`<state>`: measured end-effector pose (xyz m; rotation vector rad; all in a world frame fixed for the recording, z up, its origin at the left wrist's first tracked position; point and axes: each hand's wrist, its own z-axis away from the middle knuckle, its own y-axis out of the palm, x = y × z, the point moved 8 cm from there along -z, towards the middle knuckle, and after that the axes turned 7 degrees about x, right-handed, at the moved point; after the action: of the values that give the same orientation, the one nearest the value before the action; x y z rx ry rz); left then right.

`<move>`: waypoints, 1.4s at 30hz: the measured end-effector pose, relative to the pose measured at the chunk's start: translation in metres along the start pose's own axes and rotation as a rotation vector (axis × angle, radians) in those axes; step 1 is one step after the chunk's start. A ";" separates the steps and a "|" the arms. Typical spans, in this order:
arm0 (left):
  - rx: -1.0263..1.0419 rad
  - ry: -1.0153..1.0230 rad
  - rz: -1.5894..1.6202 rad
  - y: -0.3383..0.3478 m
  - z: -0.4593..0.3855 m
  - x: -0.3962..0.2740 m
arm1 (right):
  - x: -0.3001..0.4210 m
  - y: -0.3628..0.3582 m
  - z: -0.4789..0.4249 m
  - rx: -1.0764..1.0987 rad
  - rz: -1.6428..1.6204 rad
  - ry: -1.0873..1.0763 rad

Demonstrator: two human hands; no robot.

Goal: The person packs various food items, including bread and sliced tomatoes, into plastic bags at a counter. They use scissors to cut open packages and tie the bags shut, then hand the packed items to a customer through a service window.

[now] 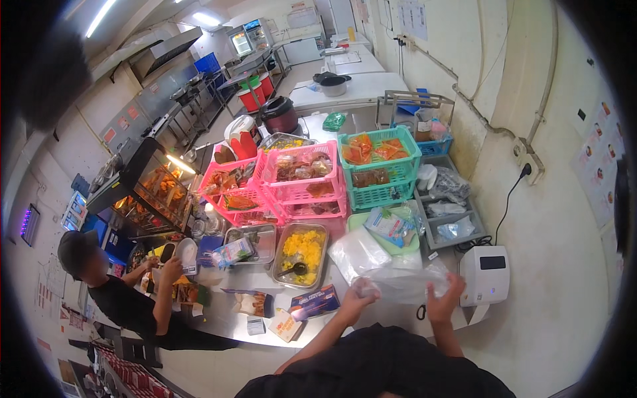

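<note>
A clear plastic bag (pixel 403 287) is stretched between my two hands above the steel counter's near right part. My left hand (pixel 363 297) grips its left end, and my right hand (pixel 445 298) grips the other end. Just behind lies a stack of clear plastic bags (pixel 358 251), beside a pale green tray (pixel 354 221) with a printed packet (pixel 389 227) on it. To the left of my hands are a dark blue printed box (pixel 315 302), a small cream box (pixel 286 325) and a steel pan (pixel 275 271) of yellow food with a black ladle (pixel 298 269).
A white label printer (pixel 485 276) stands right of my right hand. Pink baskets (pixel 300 185) and green baskets (pixel 380 166) of packed food line the back, with a grey divided tray (pixel 450 234) at right. A co-worker (pixel 122 303) handles things at the left, by a glass food warmer (pixel 154 186).
</note>
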<state>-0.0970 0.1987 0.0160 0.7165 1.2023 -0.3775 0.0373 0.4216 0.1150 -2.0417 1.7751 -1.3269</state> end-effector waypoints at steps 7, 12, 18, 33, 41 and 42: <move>0.153 -0.251 0.229 0.043 -0.003 0.019 | 0.025 0.080 0.031 0.568 -0.435 0.033; -0.021 -0.052 -0.335 0.018 -0.002 0.006 | 0.042 0.068 0.033 0.559 -0.365 -0.217; 0.011 -0.078 -0.127 0.015 0.001 0.006 | 0.021 0.069 0.027 0.557 -0.527 0.053; 0.076 -0.166 0.042 0.004 0.002 0.036 | -0.079 0.101 0.084 0.275 -1.707 1.279; -0.070 0.169 0.284 -0.071 -0.044 0.075 | -0.143 0.134 0.128 0.562 -1.869 0.902; -0.031 0.136 0.305 -0.066 -0.040 0.079 | -0.159 0.127 0.127 0.540 -1.238 0.801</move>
<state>-0.1397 0.1858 -0.0847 0.8951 1.2013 -0.0575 0.0409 0.4640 -0.1212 -2.3743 -0.1683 -2.7551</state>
